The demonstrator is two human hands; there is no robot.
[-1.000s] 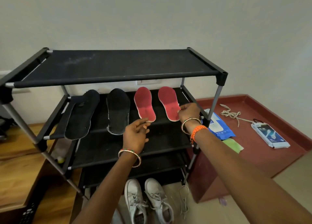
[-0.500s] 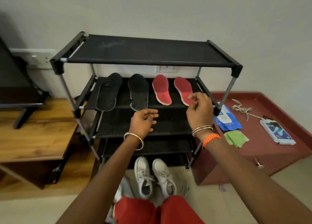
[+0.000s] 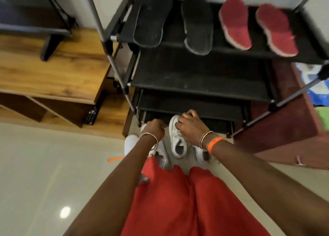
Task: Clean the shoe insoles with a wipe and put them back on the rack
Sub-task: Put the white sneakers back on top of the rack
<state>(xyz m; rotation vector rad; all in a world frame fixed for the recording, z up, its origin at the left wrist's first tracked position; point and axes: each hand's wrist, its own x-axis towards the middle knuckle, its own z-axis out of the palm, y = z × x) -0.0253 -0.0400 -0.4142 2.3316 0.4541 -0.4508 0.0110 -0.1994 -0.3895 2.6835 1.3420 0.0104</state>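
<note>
- Black fabric shelves of the shoe rack point(image 3: 199, 75), head view: four insoles lie in a row on the upper visible shelf, toes toward the wall, heels overhanging the front rail.
- Left black insole point(image 3: 151, 20) and right black insole point(image 3: 198, 24) sit side by side, apart from each other; left red insole point(image 3: 235, 24) and right red insole point(image 3: 276, 31) lie to their right. Laid flat and separate, presumably so that each face stays exposed.
- Right hand point(image 3: 188, 127), fingers curled over the toe end of a white sneaker point(image 3: 178, 141) on the floor before the lowest shelf; the grip suggests lifting or shifting the shoe.
- Left hand point(image 3: 154, 129), clenched just beside it above a second white shoe; whether it grasps anything cannot be told, as the fingers are turned away.
- No wipe is seen in either hand; blue packaging point(image 3: 318, 93), blurred, lies on the red platform point(image 3: 284, 129) at right.
- Judgement: the insoles are already on the rack, and attention has passed to the shoes.
</note>
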